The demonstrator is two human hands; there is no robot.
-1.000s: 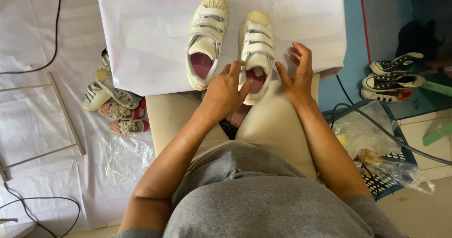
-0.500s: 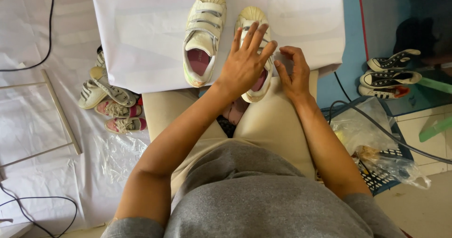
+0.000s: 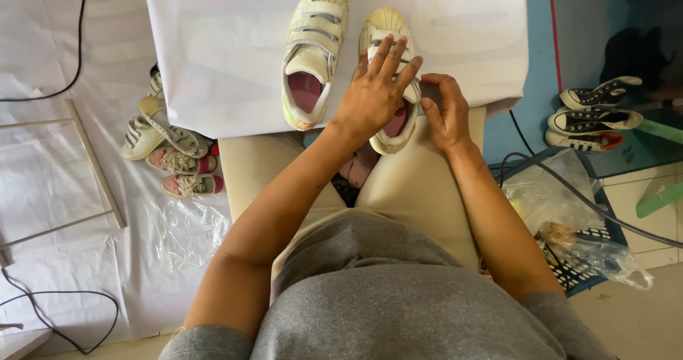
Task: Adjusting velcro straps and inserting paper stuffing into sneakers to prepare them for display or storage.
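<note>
Two small white strap shoes with pink insoles lie on a white sheet (image 3: 213,61) spread over my lap. The left shoe (image 3: 313,47) lies untouched. My left hand (image 3: 377,90) rests flat, fingers spread, on top of the right shoe (image 3: 388,25), covering its straps. My right hand (image 3: 445,111) pinches a strap end at that shoe's right side, by the heel opening.
A pile of small shoes (image 3: 167,146) lies on the floor to the left. Black-and-white sneakers (image 3: 590,118) sit at the right by a blue mat. A dark basket with plastic bags (image 3: 576,239) is at my right side. Cables and a metal frame (image 3: 92,168) lie on the left.
My left hand has moved up from the shoe's heel opening onto its straps and now lies flat on them. My right hand has closed in on the shoe's right side.
</note>
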